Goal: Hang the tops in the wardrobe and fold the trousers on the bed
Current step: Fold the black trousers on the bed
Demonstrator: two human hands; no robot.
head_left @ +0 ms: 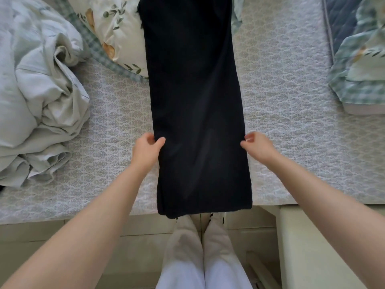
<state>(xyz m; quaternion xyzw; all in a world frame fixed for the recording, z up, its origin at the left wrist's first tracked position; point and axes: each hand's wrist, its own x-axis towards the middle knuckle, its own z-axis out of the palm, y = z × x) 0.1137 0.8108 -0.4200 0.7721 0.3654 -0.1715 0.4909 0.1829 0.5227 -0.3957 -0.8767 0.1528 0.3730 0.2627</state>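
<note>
black trousers [198, 101]: flat, lengthwise down middle of bed [281, 90]; near end hangs just over bed edge, far end runs out of frame.
l hand [146, 150]: thumb on top, fingers curled under l edge of trousers, pinching cloth.
r hand [258, 143]: fingers curled at r edge, thumb on cloth, pinching it.
pillow [118, 28]: floral, far l, partly under trousers.
duvet [37, 90]: pale, crumpled, well l of trousers.
checked bedding [362, 69]: bunched at r side.
</note>
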